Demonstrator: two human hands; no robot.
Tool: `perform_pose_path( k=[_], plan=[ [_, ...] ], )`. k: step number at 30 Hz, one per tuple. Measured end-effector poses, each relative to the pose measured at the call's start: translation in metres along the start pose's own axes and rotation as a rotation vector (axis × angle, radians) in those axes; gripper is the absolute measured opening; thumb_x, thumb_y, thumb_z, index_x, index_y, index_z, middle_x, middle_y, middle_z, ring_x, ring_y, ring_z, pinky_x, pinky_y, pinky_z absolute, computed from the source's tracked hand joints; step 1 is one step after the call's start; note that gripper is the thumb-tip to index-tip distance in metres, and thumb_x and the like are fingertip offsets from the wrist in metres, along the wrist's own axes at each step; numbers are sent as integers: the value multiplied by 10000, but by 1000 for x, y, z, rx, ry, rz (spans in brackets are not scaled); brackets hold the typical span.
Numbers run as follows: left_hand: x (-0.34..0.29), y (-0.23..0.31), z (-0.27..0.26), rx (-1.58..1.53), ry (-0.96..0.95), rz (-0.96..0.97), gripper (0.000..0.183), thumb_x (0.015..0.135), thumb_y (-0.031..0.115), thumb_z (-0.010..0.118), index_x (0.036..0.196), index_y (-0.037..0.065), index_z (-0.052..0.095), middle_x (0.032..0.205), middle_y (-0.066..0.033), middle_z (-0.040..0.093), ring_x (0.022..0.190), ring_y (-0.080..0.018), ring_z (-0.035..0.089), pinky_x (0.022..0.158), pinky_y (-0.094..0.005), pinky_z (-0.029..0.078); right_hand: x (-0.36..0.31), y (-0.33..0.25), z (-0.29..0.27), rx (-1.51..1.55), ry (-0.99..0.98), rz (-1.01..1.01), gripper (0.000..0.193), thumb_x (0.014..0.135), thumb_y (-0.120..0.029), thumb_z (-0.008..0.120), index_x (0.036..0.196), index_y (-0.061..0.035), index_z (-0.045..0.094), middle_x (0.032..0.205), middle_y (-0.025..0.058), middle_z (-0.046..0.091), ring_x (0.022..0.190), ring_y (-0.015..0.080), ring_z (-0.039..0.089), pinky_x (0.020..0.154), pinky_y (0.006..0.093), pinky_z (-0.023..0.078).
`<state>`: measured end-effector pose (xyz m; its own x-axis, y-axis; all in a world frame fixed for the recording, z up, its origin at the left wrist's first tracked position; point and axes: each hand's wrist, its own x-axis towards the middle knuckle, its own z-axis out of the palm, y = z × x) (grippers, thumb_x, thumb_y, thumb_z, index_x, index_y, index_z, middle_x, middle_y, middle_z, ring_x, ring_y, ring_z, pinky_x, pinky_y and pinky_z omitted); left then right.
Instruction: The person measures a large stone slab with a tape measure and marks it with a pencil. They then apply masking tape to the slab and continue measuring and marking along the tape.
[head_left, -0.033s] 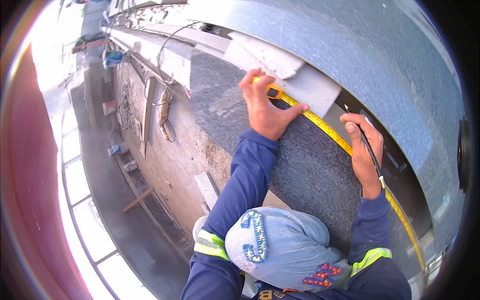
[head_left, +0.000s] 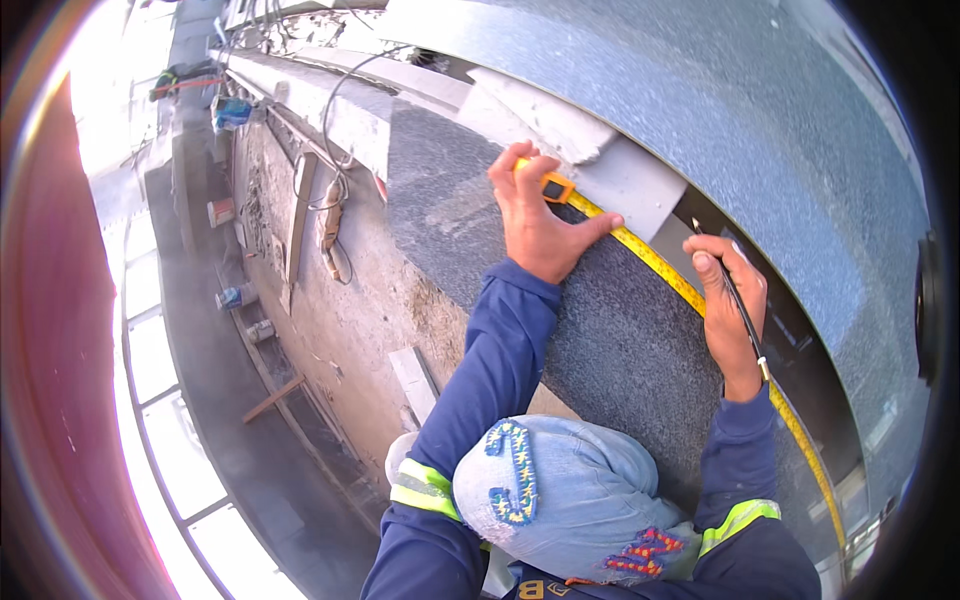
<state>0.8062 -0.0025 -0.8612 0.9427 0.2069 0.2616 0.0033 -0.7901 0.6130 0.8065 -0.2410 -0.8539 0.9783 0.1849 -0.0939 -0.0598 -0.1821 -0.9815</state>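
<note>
My left hand (head_left: 542, 225) is closed around the orange-and-black case of a tape measure (head_left: 558, 187), with its thumb stretched along the yellow blade (head_left: 655, 262). The blade runs out over the edge of a dark grey speckled stone slab (head_left: 630, 340), passes beneath my right hand (head_left: 733, 315) and curves down to the lower right. Between the thumb and fingers of that right hand is a slim black pencil (head_left: 741, 304). Its sharpened tip points up and away, beside a dark gap next to the slab.
Beyond the gap stands a large blue-grey stone panel (head_left: 740, 130). White slab pieces (head_left: 535, 118) lie behind my left hand. To the left, a corded power tool (head_left: 330, 225) and a wooden strip (head_left: 299, 220) rest on dusty ground. Light-blue denim (head_left: 580, 490) is in front of my torso.
The whole scene sits slightly lower and to the right in the picture. Both hands keep their grips on the tape measure and the pencil.
</note>
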Motion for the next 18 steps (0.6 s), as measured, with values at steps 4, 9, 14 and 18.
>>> perform_pose_path(
  k=[4,9,14,18],
  plan=[
    [2,3,-3,64,-26,11,939,510,295,1005,1233,118,433,1338,-161,341,1265,-373,462,1018,-468,493,-4,-3,0,60,44,91,240,986,-212,638,1019,22,676,874,115,704,825,184,671,752,309,509],
    [4,3,-3,93,-20,14,917,519,301,1002,1224,125,442,1314,-168,367,1264,-373,446,1017,-474,479,-8,-4,-2,-21,68,43,155,967,-132,621,998,9,678,878,120,713,813,180,681,738,310,522],
    [2,-1,-4,43,-45,82,925,522,299,998,1232,96,440,1297,-180,402,1275,-361,401,1047,-464,429,-14,-1,-3,-86,250,-86,104,886,-43,621,958,4,681,826,88,698,739,137,656,684,283,508],
    [5,5,-4,95,-9,70,917,512,314,993,1228,112,456,1330,-155,373,1259,-360,419,1005,-483,456,-13,2,-4,48,290,-103,95,860,-21,608,941,-11,657,730,90,639,606,150,614,566,281,476]
  ],
)
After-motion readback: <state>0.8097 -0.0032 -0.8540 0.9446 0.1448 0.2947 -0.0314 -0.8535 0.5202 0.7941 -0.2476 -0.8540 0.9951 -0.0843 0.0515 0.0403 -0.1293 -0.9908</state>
